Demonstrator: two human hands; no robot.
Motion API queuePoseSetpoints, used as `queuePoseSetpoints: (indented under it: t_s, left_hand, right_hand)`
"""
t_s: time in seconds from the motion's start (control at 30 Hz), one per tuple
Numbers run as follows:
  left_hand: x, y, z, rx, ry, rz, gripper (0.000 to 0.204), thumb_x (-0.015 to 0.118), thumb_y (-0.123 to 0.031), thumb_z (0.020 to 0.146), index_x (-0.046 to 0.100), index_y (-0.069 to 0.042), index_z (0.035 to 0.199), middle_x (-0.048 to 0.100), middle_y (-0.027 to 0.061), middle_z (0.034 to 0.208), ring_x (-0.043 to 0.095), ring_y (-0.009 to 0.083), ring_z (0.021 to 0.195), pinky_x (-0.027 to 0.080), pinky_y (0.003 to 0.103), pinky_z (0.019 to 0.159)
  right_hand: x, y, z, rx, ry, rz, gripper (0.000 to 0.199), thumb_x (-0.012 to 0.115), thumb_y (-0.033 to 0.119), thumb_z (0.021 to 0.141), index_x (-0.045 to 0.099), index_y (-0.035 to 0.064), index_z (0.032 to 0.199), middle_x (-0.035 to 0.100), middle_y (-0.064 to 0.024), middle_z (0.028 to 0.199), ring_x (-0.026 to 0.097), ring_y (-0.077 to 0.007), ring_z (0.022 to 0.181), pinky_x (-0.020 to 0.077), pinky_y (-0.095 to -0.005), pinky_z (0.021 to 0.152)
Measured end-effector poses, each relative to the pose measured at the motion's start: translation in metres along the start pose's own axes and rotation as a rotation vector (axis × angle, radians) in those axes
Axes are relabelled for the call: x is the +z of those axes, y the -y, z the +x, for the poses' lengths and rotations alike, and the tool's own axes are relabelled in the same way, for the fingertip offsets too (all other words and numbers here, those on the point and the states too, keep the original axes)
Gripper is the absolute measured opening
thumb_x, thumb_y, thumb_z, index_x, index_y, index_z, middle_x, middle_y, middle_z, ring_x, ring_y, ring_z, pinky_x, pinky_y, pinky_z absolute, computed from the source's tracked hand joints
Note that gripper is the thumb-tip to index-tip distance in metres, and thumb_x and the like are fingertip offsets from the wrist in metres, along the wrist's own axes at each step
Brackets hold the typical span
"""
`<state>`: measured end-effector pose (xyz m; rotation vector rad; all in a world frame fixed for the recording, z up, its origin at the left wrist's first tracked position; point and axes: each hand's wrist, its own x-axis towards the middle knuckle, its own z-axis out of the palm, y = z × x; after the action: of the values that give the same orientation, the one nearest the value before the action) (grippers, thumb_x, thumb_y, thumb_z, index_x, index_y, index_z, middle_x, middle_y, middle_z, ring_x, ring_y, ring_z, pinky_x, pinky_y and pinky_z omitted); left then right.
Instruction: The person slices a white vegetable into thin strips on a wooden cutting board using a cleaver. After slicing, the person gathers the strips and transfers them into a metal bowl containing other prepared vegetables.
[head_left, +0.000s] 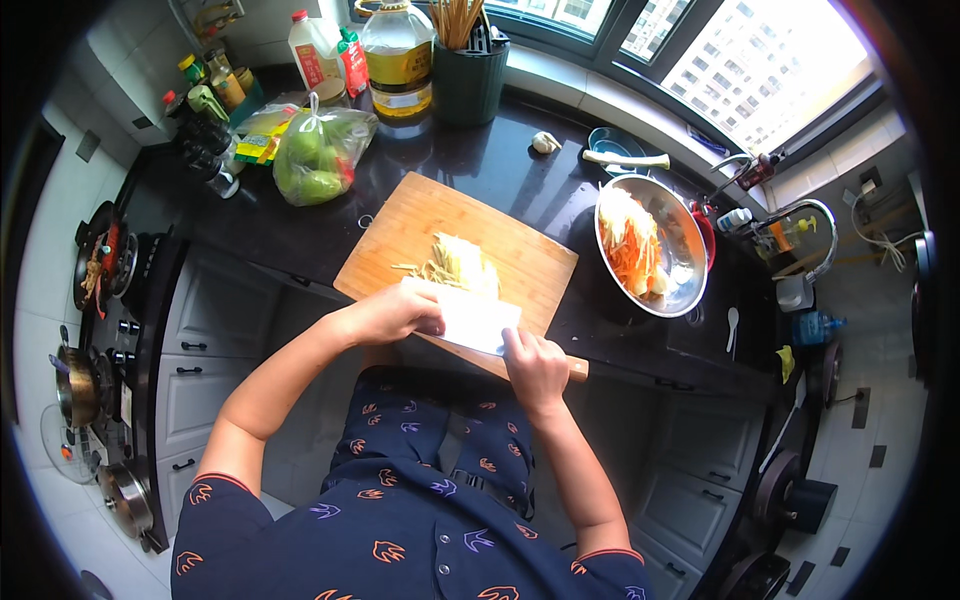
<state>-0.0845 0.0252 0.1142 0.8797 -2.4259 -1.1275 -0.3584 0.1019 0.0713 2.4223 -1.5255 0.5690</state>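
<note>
A wooden cutting board (410, 225) lies at an angle on the dark counter. My right hand (537, 370) is closed around a cleaver (478, 322), whose wide, shiny blade is over the board's near edge. The end of its wooden handle sticks out to the right of my fist. At the blade's left end, my left hand (408, 308) has its fingers curled in; whether they grip anything is hidden. A pile of pale, thinly cut vegetable shreds (462, 262) sits just beyond the blade, with some greenish strips at its left.
Right of the board stands a metal bowl (685, 262) with orange and pale shreds. Behind are garlic (545, 142), a peeler-like tool with a pale handle (625, 159), a bag of green vegetables (315, 160) and an oil jug (398, 60). The stove (125, 330) is left, the faucet (825, 225) right.
</note>
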Motion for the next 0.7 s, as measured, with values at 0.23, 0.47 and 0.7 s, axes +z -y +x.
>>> queuePoseSetpoints:
  t_s: [0.23,0.47,0.7]
  left_hand:
    - [0.011,0.04,0.02,-0.041,-0.032,0.061,0.014,0.067,-0.001,0.09,0.075,-0.003,0.102,0.072,0.0143,0.098,0.071,0.0316,0.09,0.056,0.038,0.081]
    - [0.004,0.07,0.025,-0.214,-0.177,0.245,0.013,0.066,-0.006,0.092,0.074,-0.003,0.102,0.071,0.0137,0.1,0.068,0.0321,0.098,0.054,0.039,0.084]
    - [0.003,0.021,0.02,-0.034,-0.122,0.057,0.009,0.067,-0.005,0.092,0.073,-0.004,0.1,0.069,0.0139,0.098,0.066,0.0329,0.099,0.054,0.039,0.086]
  right_hand:
    - [-0.001,0.004,0.003,-0.024,0.023,0.011,0.014,0.068,0.012,0.082,0.062,0.0156,0.094,0.055,-0.001,0.068,0.063,-0.0175,0.062,0.0499,-0.033,0.054]
    - [-0.003,0.006,0.002,-0.009,0.013,0.038,0.016,0.07,0.013,0.08,0.062,0.0154,0.094,0.055,-0.0011,0.067,0.063,-0.0178,0.062,0.0499,-0.0333,0.054]
    - [0.003,-0.001,0.002,-0.001,0.013,-0.004,0.015,0.069,0.012,0.081,0.062,0.0149,0.094,0.054,-0.0011,0.067,0.063,-0.0173,0.062,0.0498,-0.0326,0.055]
